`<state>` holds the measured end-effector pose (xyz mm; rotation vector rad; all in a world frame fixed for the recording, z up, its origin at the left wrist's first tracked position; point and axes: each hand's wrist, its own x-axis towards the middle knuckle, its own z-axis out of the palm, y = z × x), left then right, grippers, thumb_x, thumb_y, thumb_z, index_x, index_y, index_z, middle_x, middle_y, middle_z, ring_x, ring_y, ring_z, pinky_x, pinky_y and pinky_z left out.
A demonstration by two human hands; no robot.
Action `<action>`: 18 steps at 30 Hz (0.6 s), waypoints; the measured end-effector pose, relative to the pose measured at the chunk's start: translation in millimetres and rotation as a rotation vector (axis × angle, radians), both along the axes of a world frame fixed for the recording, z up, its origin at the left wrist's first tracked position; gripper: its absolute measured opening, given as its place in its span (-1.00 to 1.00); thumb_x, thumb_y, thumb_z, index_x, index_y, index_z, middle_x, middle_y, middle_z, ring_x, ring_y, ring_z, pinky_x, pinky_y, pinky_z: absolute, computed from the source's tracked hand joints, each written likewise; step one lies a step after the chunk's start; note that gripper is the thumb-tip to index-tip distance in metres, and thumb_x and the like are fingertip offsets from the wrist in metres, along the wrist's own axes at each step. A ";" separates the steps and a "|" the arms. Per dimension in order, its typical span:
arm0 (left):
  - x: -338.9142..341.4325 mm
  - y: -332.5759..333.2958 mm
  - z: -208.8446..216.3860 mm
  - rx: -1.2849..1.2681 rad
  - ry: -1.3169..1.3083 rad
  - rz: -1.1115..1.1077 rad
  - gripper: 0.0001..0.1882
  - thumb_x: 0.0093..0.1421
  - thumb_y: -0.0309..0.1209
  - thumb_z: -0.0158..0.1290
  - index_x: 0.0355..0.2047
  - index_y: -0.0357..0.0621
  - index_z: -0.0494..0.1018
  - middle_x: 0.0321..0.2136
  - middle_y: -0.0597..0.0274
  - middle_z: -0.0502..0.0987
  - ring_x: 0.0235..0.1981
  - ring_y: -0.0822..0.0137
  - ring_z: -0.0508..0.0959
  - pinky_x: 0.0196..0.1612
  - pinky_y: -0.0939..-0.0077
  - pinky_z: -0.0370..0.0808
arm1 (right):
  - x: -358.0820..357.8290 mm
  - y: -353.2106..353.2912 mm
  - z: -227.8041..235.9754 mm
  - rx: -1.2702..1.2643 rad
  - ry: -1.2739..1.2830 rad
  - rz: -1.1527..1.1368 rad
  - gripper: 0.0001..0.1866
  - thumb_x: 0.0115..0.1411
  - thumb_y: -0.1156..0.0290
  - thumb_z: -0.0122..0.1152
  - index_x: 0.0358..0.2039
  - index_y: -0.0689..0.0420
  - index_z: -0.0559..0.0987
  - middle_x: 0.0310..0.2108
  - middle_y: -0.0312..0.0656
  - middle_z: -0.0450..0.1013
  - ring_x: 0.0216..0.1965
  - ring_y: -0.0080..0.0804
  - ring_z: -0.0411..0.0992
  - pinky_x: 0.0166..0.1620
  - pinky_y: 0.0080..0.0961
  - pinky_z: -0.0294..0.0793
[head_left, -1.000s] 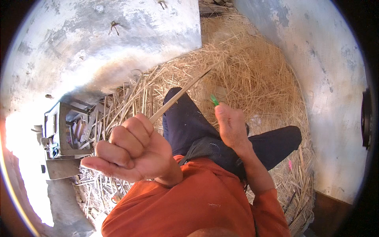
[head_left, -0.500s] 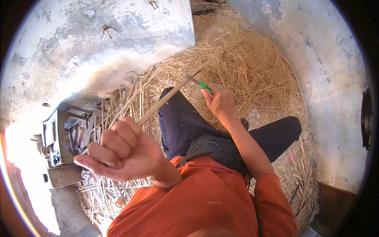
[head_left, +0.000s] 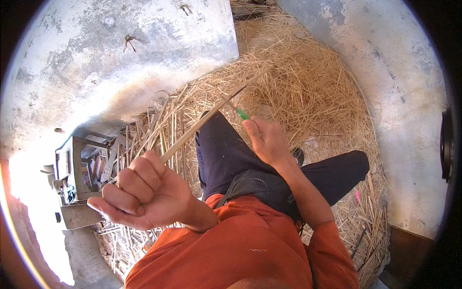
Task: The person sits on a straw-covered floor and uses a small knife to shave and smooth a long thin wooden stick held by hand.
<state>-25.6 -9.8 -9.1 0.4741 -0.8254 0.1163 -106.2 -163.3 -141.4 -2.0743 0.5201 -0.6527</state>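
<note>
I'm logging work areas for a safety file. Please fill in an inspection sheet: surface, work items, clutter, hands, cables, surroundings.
Surface: floor strewn with straw.
Work items: long pale strip; green-handled blade close to it, contact unclear.
Clutter: loose strips and open box with mixed contents at left; pink scrap at right.
Hands: left hand fisted around the strip; right hand gripping the green handle.
Cables: nothing seen.
Surroundings: weathered wall at right; glare at left.

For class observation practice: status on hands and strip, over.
Left hand closed on pale strip. Right hand gripping green-handled knife near strip. Left knee beneath.
</note>
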 end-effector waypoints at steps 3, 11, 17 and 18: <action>-0.6 -2.2 -1.3 0.004 0.040 0.071 -0.47 0.34 -0.08 -0.53 -0.78 0.07 -0.01 -0.87 0.47 -0.08 -0.80 0.55 -0.18 -0.68 0.60 -0.15 | 9.5 -5.3 0.0 -0.051 0.101 0.033 -0.49 0.24 0.02 -0.16 -0.54 0.24 0.48 -0.72 0.02 0.30 -0.65 -0.02 0.32 -0.55 -0.24 0.28; 9.0 -0.2 -3.7 0.066 0.011 0.050 -0.47 0.34 -0.07 -0.54 -0.78 0.07 -0.01 -0.85 0.47 -0.08 -0.78 0.56 -0.17 -0.65 0.60 -0.12 | 21.8 -44.5 -46.3 -0.284 0.294 -0.164 -0.42 0.25 -0.06 -0.22 -0.53 0.22 0.52 -0.77 -0.03 0.31 -0.71 -0.11 0.32 -0.59 -0.27 0.30; 13.1 5.0 -2.3 0.069 -0.045 -0.035 -0.47 0.34 -0.07 -0.53 -0.77 0.07 0.00 -0.85 0.47 -0.08 -0.76 0.55 -0.15 -0.62 0.58 -0.09 | -24.5 -85.9 -88.5 -0.088 0.781 -0.308 -0.39 0.26 -0.07 -0.28 -0.37 0.22 0.57 -0.79 -0.04 0.31 -0.73 -0.19 0.32 -0.59 -0.29 0.31; 14.0 4.7 -4.6 0.058 -0.041 -0.045 -0.47 0.34 -0.06 -0.53 -0.77 0.07 0.01 -0.85 0.47 -0.08 -0.76 0.55 -0.15 -0.62 0.58 -0.09 | -36.7 -85.0 -91.7 -0.078 0.743 -0.356 -0.41 0.26 -0.05 -0.26 -0.34 0.22 0.57 -0.78 -0.04 0.32 -0.72 -0.18 0.32 -0.58 -0.29 0.31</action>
